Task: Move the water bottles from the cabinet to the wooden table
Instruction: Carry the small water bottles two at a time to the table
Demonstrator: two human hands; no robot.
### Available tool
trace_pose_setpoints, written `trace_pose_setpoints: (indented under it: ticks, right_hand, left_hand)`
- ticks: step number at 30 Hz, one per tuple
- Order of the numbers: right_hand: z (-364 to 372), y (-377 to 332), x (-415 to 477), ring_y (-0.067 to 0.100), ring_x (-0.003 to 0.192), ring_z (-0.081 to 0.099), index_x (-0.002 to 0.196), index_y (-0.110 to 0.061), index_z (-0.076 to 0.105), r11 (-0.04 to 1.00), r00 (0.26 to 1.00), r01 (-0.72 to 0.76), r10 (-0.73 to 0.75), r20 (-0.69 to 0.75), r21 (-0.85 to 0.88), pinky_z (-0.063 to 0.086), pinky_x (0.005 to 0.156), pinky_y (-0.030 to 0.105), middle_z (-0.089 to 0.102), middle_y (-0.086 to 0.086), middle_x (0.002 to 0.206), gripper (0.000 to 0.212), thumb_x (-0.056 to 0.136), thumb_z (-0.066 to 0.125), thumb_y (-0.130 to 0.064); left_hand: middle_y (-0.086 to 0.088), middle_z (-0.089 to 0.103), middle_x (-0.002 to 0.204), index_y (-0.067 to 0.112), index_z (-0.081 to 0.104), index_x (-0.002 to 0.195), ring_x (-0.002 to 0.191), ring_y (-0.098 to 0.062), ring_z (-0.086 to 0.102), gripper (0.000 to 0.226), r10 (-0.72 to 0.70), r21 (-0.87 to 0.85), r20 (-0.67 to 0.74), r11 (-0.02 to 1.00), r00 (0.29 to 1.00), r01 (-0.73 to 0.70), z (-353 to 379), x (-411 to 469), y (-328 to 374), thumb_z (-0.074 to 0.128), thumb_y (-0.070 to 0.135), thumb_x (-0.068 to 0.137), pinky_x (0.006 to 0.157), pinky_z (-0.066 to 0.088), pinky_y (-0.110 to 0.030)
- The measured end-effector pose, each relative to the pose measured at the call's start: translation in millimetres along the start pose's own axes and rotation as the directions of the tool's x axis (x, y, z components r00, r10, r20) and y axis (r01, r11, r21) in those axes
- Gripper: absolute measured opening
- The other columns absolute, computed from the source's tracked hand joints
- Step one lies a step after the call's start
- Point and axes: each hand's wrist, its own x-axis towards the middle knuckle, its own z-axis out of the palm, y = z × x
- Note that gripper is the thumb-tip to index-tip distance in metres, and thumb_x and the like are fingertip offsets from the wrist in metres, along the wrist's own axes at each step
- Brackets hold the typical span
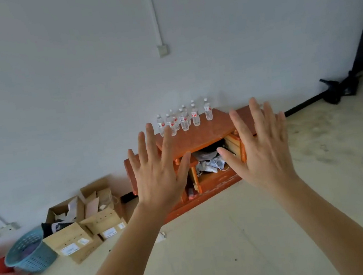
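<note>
Step in hand: approach. Left grip [158, 175] and right grip [264, 153] are spread flat, holding nothing. The bottles [184, 120] stand upright on the cabinet [201, 134], far side. Next move probably requires stepping closer and grasping one.

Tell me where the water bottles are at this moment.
In the head view, the water bottles stand upright on top of the cabinet, toward its left end, near the wall, just beyond the left hand.

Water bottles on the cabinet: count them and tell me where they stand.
8 water bottles, all upright in a cluster at the back left of the cabinet top, by the wall; overlaps may hide more.
</note>
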Motion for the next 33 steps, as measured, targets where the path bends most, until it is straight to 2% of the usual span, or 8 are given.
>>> trace_pose_setpoints:
  ticks: [6,14,19,22,27,33]
  right_hand:
    - [90.7,32.6,109.2,0.045,0.153,0.012,0.163,-0.031,0.005,0.999,0.999,0.034,-0.035,0.038,0.022,0.015,0.120,0.066,0.006,0.019,0.168,0.086,0.096,0.036,-0.074]
    - [257.8,56.2,215.7,0.044,0.153,0.013,0.163,-0.028,0.013,0.997,0.989,0.075,-0.078,0.129,0.030,0.017,0.120,0.066,0.008,0.018,0.169,0.086,0.095,0.034,-0.075]
    - [360.5,72.6,289.3,0.045,0.152,0.015,0.162,-0.027,0.018,0.994,0.984,0.109,-0.105,0.142,-0.017,0.015,0.120,0.066,0.010,0.019,0.168,0.083,0.096,0.033,-0.075]
    - [422.8,88.4,348.6,0.045,0.152,0.016,0.161,-0.025,0.022,0.995,0.984,0.088,-0.079,0.161,-0.046,0.016,0.120,0.067,0.011,0.019,0.168,0.083,0.096,0.035,-0.074]
    - [501.7,128.6,407.4,0.044,0.152,0.016,0.162,-0.028,0.015,0.998,0.985,0.007,0.005,0.173,-0.065,0.015,0.120,0.065,0.010,0.018,0.168,0.084,0.095,0.035,-0.074]
    - [614.6,185.4,446.3,0.043,0.153,0.015,0.163,-0.028,0.008,0.996,0.957,-0.093,0.092,0.274,-0.011,0.017,0.119,0.063,0.007,0.016,0.169,0.089,0.093,0.034,-0.078]
  left_hand:
    - [-0.007,-0.003,0.168,0.033,0.004,0.160,0.154,-0.032,0.003,0.073,-0.031,0.019,-0.036,0.999,0.999,0.031,68.4,115.0,-21.5,0.024,0.069,0.099,0.118,0.015,-0.065]
    - [-0.007,-0.004,0.168,0.033,0.005,0.160,0.154,-0.032,0.000,0.072,-0.104,0.021,0.012,0.994,0.995,0.104,204.0,241.9,-79.1,0.020,0.069,0.100,0.118,0.014,-0.066]
    - [-0.010,-0.003,0.168,0.031,0.007,0.160,0.154,-0.035,0.002,0.071,-0.089,-0.011,0.040,0.996,0.995,0.090,289.1,335.3,-120.8,0.018,0.068,0.100,0.118,0.014,-0.067]
    - [-0.009,-0.004,0.168,0.031,0.005,0.160,0.154,-0.035,0.001,0.072,-0.088,-0.048,0.073,0.995,0.993,0.091,340.1,413.4,-141.6,0.021,0.067,0.100,0.118,0.015,-0.067]
    - [-0.009,-0.004,0.168,0.032,0.004,0.160,0.154,-0.035,0.003,0.072,-0.054,-0.104,0.130,0.992,0.990,0.068,411.1,503.7,-155.1,0.021,0.068,0.099,0.118,0.015,-0.067]
    - [-0.006,-0.012,0.167,0.034,-0.004,0.159,0.154,-0.033,-0.002,0.074,-0.054,-0.105,0.238,0.991,0.970,0.081,515.4,573.9,-165.8,0.012,0.072,0.097,0.118,0.013,-0.065]
